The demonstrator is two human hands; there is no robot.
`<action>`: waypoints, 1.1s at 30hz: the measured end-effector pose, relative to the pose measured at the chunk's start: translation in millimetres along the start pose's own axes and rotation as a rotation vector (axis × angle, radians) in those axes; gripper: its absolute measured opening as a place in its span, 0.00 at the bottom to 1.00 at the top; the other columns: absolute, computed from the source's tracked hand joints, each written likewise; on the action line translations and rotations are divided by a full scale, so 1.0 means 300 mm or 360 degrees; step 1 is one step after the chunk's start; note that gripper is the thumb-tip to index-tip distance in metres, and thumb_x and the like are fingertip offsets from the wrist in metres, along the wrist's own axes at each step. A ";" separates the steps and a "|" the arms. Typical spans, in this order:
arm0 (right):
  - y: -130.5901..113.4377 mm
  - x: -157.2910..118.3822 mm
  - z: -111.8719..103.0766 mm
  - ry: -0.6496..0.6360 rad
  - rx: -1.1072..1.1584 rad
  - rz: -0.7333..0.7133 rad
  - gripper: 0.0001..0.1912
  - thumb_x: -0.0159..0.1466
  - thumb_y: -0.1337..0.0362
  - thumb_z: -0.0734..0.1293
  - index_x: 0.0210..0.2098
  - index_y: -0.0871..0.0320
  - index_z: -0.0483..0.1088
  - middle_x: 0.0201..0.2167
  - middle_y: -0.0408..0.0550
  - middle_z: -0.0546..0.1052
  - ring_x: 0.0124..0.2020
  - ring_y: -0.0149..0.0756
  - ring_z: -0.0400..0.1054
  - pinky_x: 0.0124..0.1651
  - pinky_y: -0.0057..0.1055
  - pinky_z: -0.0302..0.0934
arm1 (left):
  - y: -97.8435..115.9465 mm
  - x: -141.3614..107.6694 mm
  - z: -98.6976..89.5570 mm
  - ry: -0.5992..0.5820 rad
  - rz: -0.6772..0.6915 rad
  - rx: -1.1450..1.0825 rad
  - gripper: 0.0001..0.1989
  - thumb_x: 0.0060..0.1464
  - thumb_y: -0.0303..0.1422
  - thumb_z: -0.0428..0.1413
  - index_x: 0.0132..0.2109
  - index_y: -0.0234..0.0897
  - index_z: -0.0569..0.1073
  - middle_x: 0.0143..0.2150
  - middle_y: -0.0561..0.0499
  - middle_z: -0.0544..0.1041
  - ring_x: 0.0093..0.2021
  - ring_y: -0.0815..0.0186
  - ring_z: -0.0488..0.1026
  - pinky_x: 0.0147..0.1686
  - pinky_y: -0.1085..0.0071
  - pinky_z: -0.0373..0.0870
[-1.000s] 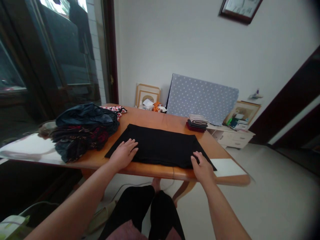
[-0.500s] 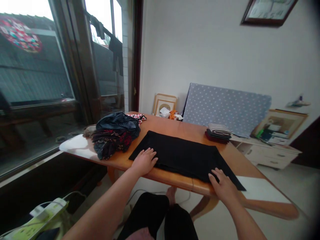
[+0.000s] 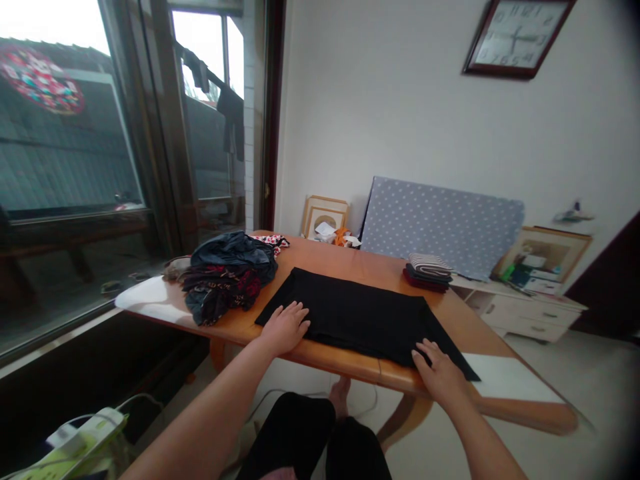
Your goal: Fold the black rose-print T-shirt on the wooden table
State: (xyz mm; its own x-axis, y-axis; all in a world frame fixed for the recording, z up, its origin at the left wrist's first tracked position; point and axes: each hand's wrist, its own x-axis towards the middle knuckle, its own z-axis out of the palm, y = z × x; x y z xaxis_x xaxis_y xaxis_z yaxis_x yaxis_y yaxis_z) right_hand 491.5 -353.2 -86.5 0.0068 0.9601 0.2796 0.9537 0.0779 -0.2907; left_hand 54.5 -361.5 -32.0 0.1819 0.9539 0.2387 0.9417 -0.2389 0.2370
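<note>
A black garment (image 3: 355, 310), folded into a wide flat shape, lies along the front edge of the wooden table (image 3: 340, 259). My left hand (image 3: 287, 328) rests palm down on its near left part, fingers stretched out. Near its front right corner, my right hand (image 3: 437, 367) also lies flat with the fingers apart. Neither hand grips the cloth. To the left is a crumpled heap of dark clothes (image 3: 227, 270). Farther back on the right stands a small stack of folded clothes (image 3: 429, 272), with a striped piece on top.
A white sheet (image 3: 515, 378) covers part of the table's right end. Behind the table are a dotted grey-blue board (image 3: 440, 223) and a white low cabinet (image 3: 535, 313). A power strip (image 3: 85, 443) with cables sits at lower left, beside the window wall.
The view has tilted up slightly and turned a little right, bringing more of the wall clock into sight. Both hands stay flat on the black garment, which looks unchanged.
</note>
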 end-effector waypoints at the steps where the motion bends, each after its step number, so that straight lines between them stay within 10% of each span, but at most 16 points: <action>1: 0.002 0.001 0.001 -0.0006 0.0001 0.0003 0.30 0.67 0.48 0.54 0.59 0.59 0.69 0.65 0.56 0.66 0.69 0.49 0.54 0.69 0.49 0.48 | -0.003 -0.005 -0.007 -0.0008 -0.0019 0.0013 0.27 0.66 0.46 0.43 0.65 0.42 0.67 0.71 0.43 0.60 0.72 0.54 0.51 0.66 0.51 0.50; 10: 0.025 0.001 0.028 0.0046 -0.0032 -0.0044 0.31 0.66 0.47 0.54 0.59 0.59 0.69 0.65 0.56 0.66 0.69 0.50 0.54 0.68 0.49 0.49 | -0.101 -0.086 -0.086 -0.0017 -0.0192 0.0039 0.32 0.63 0.54 0.45 0.67 0.43 0.64 0.70 0.40 0.62 0.70 0.50 0.56 0.65 0.50 0.52; 19: 0.070 0.015 0.053 0.0038 -0.0069 -0.0095 0.33 0.66 0.45 0.53 0.59 0.60 0.70 0.64 0.59 0.67 0.68 0.52 0.54 0.67 0.52 0.50 | -0.282 -0.166 -0.190 0.0435 -0.0541 -0.0241 0.21 0.67 0.38 0.41 0.58 0.38 0.72 0.54 0.44 0.79 0.54 0.58 0.75 0.54 0.64 0.68; 26: 0.066 0.016 0.053 0.0039 -0.0073 -0.0083 0.31 0.67 0.47 0.54 0.59 0.59 0.69 0.65 0.58 0.66 0.68 0.52 0.55 0.67 0.52 0.50 | -0.210 -0.191 -0.114 0.0268 -0.0004 -0.0119 0.20 0.63 0.34 0.47 0.57 0.41 0.74 0.60 0.48 0.74 0.64 0.58 0.66 0.63 0.62 0.60; 33: 0.030 0.006 0.034 0.0063 -0.0096 -0.0053 0.30 0.68 0.49 0.53 0.58 0.60 0.70 0.65 0.57 0.66 0.68 0.51 0.55 0.67 0.49 0.51 | -0.141 -0.118 -0.157 0.0304 -0.0044 0.0069 0.15 0.61 0.32 0.47 0.45 0.40 0.79 0.45 0.45 0.80 0.49 0.56 0.74 0.57 0.59 0.64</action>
State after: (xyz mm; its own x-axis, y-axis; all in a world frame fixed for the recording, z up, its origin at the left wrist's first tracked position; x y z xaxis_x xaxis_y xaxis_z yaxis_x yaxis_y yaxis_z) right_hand 497.2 -348.1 -97.9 -0.0143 0.9459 0.3243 0.9699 0.0919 -0.2253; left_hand -5.2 -393.9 -6.1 0.1025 0.9073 0.4078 0.9576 -0.2009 0.2064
